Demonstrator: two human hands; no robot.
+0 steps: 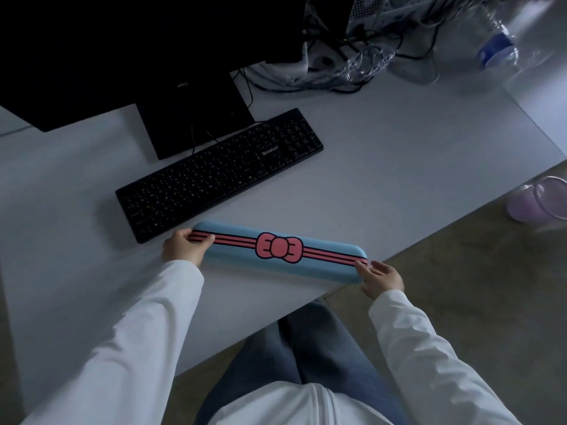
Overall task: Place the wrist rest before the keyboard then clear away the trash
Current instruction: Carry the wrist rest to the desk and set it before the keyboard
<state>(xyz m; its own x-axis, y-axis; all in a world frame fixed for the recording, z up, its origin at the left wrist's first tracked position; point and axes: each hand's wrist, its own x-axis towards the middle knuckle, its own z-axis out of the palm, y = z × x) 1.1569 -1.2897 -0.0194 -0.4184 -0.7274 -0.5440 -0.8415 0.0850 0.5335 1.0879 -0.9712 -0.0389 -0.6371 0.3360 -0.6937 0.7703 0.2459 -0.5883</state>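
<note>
A long blue wrist rest (pixel 245 257) with pink stripes and a pink bow lies near the front edge of the white desk (pixel 399 154). It sits just in front of the black keyboard (pixel 219 173), angled a little away from it. My left hand (pixel 184 245) grips its left end, fingers curled over the top. My right hand (pixel 380 279) holds its right end at the desk's edge. Crumpled clear plastic wrapping (pixel 365 67) lies at the back of the desk among cables. A clear plastic bottle (pixel 497 47) with a blue label lies at the back right.
A black monitor (pixel 122 50) on its stand rises behind the keyboard. Tangled cables (pixel 334 44) and a computer case (pixel 383 7) fill the far side. On the floor to the right stands a bin with a purple liner (pixel 534 200). My legs are under the desk's edge.
</note>
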